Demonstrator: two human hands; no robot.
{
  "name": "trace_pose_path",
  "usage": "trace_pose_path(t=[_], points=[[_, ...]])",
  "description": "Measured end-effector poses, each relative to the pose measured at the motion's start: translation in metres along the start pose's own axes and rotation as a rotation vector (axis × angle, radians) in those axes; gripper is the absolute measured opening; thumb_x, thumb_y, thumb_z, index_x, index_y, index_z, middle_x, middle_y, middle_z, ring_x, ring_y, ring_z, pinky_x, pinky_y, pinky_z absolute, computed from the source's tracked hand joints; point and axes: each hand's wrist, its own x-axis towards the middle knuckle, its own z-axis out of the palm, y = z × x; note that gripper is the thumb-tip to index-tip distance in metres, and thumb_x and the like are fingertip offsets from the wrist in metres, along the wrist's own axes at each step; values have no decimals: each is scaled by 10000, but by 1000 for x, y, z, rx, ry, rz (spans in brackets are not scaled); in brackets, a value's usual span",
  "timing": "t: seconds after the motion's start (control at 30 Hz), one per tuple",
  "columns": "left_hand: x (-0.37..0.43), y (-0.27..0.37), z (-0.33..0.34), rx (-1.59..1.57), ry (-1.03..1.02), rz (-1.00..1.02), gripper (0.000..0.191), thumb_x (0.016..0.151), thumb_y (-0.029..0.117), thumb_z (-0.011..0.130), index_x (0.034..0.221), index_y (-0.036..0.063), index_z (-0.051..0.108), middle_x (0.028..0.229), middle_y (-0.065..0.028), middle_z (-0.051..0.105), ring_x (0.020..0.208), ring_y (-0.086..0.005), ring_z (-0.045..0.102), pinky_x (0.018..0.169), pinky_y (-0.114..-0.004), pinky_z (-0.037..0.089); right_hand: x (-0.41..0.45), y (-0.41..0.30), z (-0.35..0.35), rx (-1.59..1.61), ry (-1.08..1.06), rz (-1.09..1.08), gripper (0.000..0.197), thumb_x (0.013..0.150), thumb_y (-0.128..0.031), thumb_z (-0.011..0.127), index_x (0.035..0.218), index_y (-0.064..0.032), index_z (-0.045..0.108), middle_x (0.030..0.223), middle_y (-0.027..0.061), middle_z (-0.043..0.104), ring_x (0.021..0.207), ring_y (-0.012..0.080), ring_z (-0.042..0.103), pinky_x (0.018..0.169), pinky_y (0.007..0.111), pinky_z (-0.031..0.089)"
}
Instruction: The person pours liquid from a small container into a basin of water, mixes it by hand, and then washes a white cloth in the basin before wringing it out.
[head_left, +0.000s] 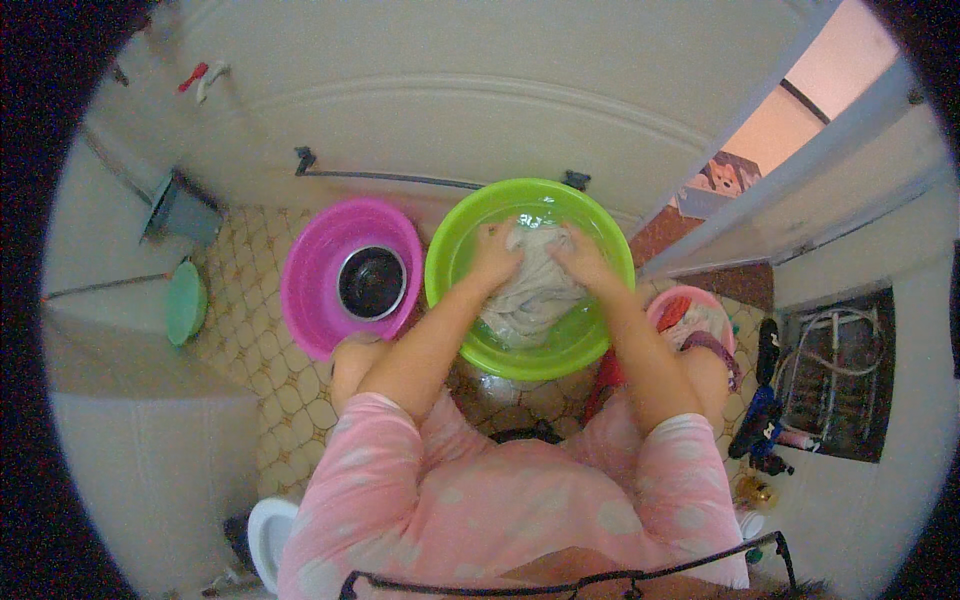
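Note:
A lime-green plastic basin (525, 369) with water in it stands in front of me. In the water lies a bunched, whitish wet cloth (529, 300). My left hand (496, 253) grips the cloth's upper left side, and my right hand (579, 259) has hold of its upper right side. Parts of the fingertips are hidden in the folds. Both forearms reach over the basin's near rim.
Left of it is a magenta basin (315, 300) holding a round, dark-looking metal bowl (373, 283). A pink tub (724, 315) with clothes stands right. Farther left are a green dipper (186, 304) and a grey bucket (184, 214). A door (780, 202) stands ajar.

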Motion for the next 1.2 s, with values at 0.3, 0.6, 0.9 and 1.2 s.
trace_pose_path(t=[0.3, 0.6, 0.9, 1.2], points=[[6, 8, -12, -520, -228, -645, 475, 703, 226, 545, 1131, 75, 404, 1087, -171, 445, 940, -292, 475, 761, -365, 417, 13, -50, 8, -442, -504, 188, 559, 719, -335, 552, 1118, 28, 407, 1097, 246, 441, 1026, 353, 425, 862, 380, 337], [27, -29, 44, -1766, -173, -650, 354, 811, 315, 445, 1079, 86, 411, 958, -109, 506, 858, -228, 506, 718, -392, 431, -4, -90, 27, 339, -2, 308, 375, 750, -260, 496, 1005, 14, 465, 977, 216, 509, 906, 351, 488, 786, 395, 380], [31, -14, 32, -1658, -129, -702, 334, 795, 412, 430, 920, 108, 488, 827, -75, 529, 738, -215, 504, 674, -360, 424, -10, -99, 18, 89, -43, -178, 282, 778, -261, 452, 903, -14, 505, 913, 196, 515, 854, 358, 478, 751, 400, 387], [7, 61, 19, -1556, -267, -616, 496, 830, 479, 290, 968, 53, 505, 949, -116, 536, 830, -234, 503, 769, -354, 391, 22, 21, 49, -566, -28, -84, 300, 828, -263, 350, 900, -35, 530, 864, 166, 541, 762, 332, 515, 662, 400, 402]])
